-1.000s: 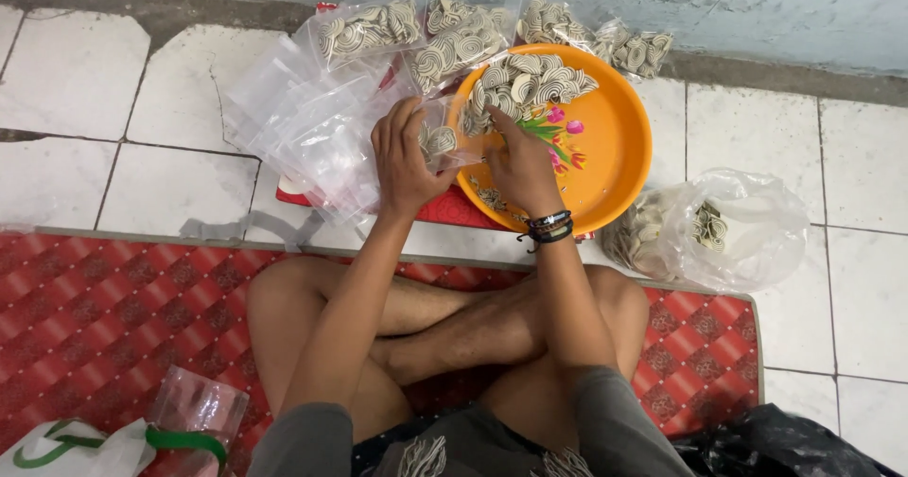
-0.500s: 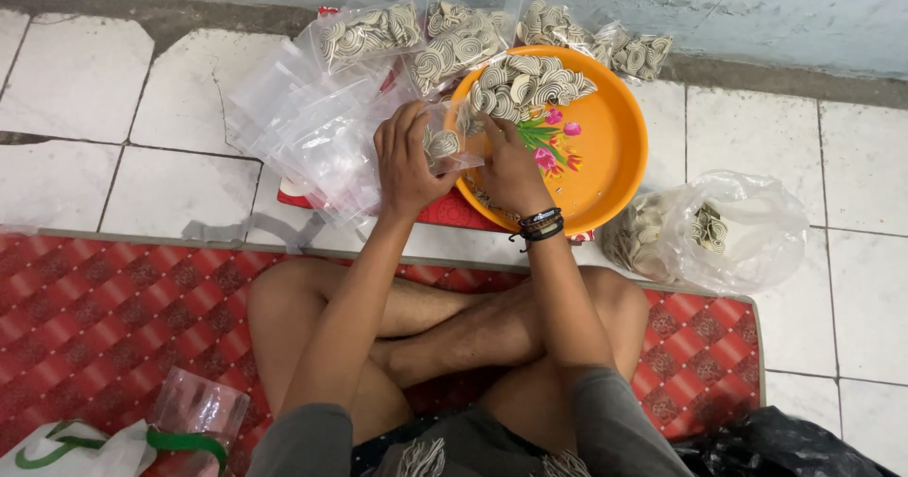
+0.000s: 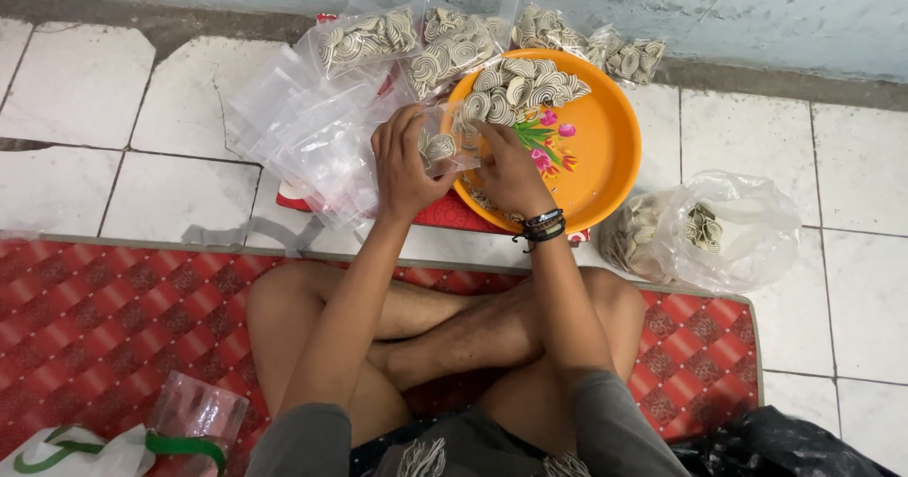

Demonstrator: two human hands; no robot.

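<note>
**Both hands on a small bag at the tray's edge**

Closest to me I see crossed bare legs on a red patterned mat (image 3: 85,335), with a clear plastic cup (image 3: 194,416) at the lower left. Past the knees, my left hand (image 3: 405,165) and right hand (image 3: 511,170) meet over the near left rim of an orange tray (image 3: 605,156). Between them is a small clear bag (image 3: 443,146) with a few spiral crackers inside; the fingers of both hands are clamped on it, the left on its left side, the right on its right. Left of the hands lies a heap of empty clear bags (image 3: 303,132). A larger bag of crackers (image 3: 705,231) sits right of the tray on the tiled floor. Farthest off, filled bags (image 3: 454,47) lie along the wall.
</note>
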